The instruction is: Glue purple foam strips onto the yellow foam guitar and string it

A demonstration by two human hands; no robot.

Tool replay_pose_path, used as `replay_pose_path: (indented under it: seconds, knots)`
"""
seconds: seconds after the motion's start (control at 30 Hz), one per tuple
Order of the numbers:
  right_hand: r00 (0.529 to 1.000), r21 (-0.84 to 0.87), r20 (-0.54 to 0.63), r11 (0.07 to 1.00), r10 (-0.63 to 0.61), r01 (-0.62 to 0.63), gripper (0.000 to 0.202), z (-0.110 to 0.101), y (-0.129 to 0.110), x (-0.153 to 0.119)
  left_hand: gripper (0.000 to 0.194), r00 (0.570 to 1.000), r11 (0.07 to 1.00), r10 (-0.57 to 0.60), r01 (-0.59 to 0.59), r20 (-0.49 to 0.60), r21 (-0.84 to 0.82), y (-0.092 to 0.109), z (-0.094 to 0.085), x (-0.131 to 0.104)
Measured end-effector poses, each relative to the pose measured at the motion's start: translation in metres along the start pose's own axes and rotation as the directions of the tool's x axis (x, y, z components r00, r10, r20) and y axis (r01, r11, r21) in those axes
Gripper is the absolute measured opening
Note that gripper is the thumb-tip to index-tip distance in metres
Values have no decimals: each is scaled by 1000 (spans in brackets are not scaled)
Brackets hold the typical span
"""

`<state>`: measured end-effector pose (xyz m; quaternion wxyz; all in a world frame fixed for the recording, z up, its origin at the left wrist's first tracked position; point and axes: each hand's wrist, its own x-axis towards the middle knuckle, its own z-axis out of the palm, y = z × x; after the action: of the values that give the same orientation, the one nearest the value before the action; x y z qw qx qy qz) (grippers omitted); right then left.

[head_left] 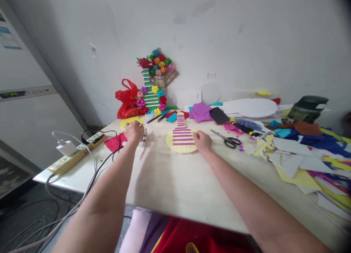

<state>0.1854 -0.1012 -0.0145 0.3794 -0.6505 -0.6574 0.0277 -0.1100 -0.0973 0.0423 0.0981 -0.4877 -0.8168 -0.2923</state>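
Observation:
A yellow guitar-shaped cutout [170,140] with purple strips across its neck and body lies flat on the table. My right hand [203,141] has its fingers closed at the right edge of that cutout, thumb side toward the strips. Off to the left, my left hand [134,131] is held with its fingers bent together, and what they hold, if anything, cannot be made out. Just beside it lies a small white tube-like object [143,139] with dark and red marks. A yellow sheet [128,122] and a red piece [113,143] are close to this hand.
Black-handled scissors [231,142] lie right of the cutout. Paper and foam scraps [290,161] cover the table's right side, with a dark green bottle [308,108] behind. A power strip [79,154] with cables sits at the left edge. A flowered guitar craft [150,94] leans against the wall.

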Motion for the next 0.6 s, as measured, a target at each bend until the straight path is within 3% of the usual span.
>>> replay_pose_path:
  seconds: [0.1, 0.2, 0.3, 0.4, 0.5, 0.6]
  knots:
    - [986, -4, 9, 986, -168, 168, 24, 0, -2, -3, 27, 996, 980, 45, -29, 76, -199, 41, 15, -16]
    - [915, 19, 62, 917, -399, 398, 23, 0, -5, -5, 27, 980, 896, -9, 97, 201, -434, 69, 34, -33]
    - [817, 36, 103, 823, -568, 567, 32, 0, -9, -7, 24, 953, 795, -90, 244, 289, -555, 80, 50, -48]
    - [777, 37, 111, 783, -620, 620, 36, 0, -11, -8, 24, 948, 766, -125, 280, 293, -579, 81, 57, -56]
    - [845, -10, 71, 847, -530, 532, 38, 1, -9, -5, 26, 948, 780, -170, 297, 270, -551, 78, 61, -57]
    - [965, -91, 56, 961, -256, 260, 38, 4, -3, 0, 29, 942, 778, -175, 310, 285, -547, 75, 64, -54]
